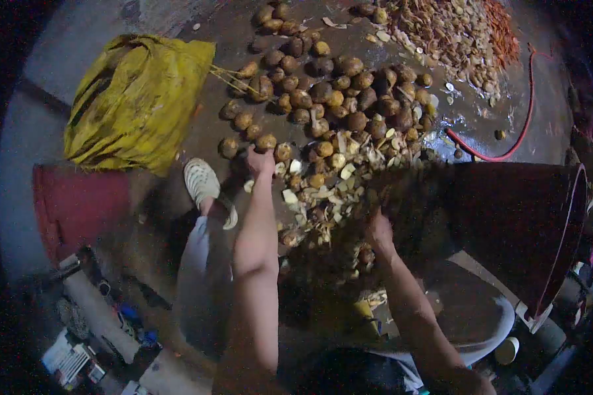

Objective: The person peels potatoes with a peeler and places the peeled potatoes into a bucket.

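Observation:
Round brown potato-like tubers (301, 99) are spread over the floor in front of me. My left hand (261, 162) reaches forward with its fingers closed against one brown tuber (265, 142) at the near left edge of the group. My right hand (379, 232) is in deep shadow on the right, its fingers curled closed. Something thin and dark may stick up from it, but I cannot make out what it is. Between and beyond my hands lie pale yellow cut pieces and peelings (339, 197).
A yellow woven sack (138, 102) lies at the upper left, above a red tub (79, 204). A large dark red bucket (520, 224) lies on its side at right. A red hose (527, 125) curves behind it. Sliced pieces (454, 39) are heaped at the back. My shoe (202, 181) is at left.

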`<action>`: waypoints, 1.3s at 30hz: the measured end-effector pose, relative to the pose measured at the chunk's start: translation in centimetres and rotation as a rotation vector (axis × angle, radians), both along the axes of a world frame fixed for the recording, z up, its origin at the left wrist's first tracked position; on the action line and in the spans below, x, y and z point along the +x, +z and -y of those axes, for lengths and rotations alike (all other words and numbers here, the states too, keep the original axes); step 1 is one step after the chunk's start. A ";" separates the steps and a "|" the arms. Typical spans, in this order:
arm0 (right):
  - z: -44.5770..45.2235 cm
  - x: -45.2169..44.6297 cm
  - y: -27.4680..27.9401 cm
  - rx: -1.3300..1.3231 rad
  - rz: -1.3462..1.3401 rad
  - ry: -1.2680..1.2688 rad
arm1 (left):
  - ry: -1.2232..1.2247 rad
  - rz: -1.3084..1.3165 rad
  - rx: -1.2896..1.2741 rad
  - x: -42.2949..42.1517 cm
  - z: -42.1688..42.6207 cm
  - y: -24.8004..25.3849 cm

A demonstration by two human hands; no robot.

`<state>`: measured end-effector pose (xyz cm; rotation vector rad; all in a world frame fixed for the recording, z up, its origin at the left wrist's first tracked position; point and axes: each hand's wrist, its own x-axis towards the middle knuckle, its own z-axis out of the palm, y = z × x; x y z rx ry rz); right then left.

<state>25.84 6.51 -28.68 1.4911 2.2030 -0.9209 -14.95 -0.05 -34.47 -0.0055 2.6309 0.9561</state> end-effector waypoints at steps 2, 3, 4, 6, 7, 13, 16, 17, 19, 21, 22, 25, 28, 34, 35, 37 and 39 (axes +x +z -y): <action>-0.3 -0.3 0.7 -0.074 -0.007 -0.046 | 0.022 0.014 0.009 -0.6 -2.6 1.8; -1.0 -1.3 2.9 -0.210 0.026 -0.161 | 0.048 0.029 0.016 -0.7 -3.8 1.9; -0.5 -0.4 2.2 -0.175 -0.012 -0.109 | 0.230 0.056 -0.095 -1.5 -5.0 -0.1; -0.3 0.1 1.5 -0.143 -0.055 -0.055 | 0.177 0.050 -0.104 -2.0 -5.3 -1.6; -0.5 0.1 1.7 -0.184 0.033 0.015 | 0.150 0.047 -0.108 -2.0 -5.3 -1.1; -0.8 -1.9 9.5 -0.140 -0.127 0.032 | 0.313 0.282 0.170 -1.6 -1.1 -4.0; -0.6 -0.1 6.4 -0.171 -0.121 0.033 | 0.338 0.678 0.973 2.4 2.1 4.6; -0.5 0.7 5.2 -0.186 -0.091 0.051 | 0.285 0.892 1.206 3.2 3.2 6.4; -0.6 -0.7 7.9 -0.127 -0.141 0.101 | 0.446 0.968 1.405 6.4 3.0 11.9; -0.6 -2.4 11.9 -0.066 -0.188 0.136 | 0.602 1.061 1.590 10.2 3.0 17.4; -1.2 -3.3 14.8 -0.034 -0.179 0.172 | 0.412 0.966 1.595 12.0 2.8 19.7; -1.6 -3.7 24.5 0.132 -0.314 0.206 | 0.049 0.835 1.562 16.3 2.9 28.1; -0.9 -2.1 34.2 0.332 -0.490 0.235 | -0.350 0.767 1.534 19.1 2.7 35.0; 2.1 2.8 42.9 0.557 -0.628 0.246 | -0.762 0.611 1.448 26.2 4.8 46.2; 2.6 3.5 43.4 0.564 -0.640 0.232 | -0.794 0.601 1.456 27.2 5.4 47.2; 3.8 4.3 43.8 0.603 -0.635 0.247 | -0.826 0.635 1.442 28.6 6.5 48.0; 4.7 4.8 43.3 0.602 -0.681 0.222 | -0.785 0.619 1.383 29.9 7.4 48.5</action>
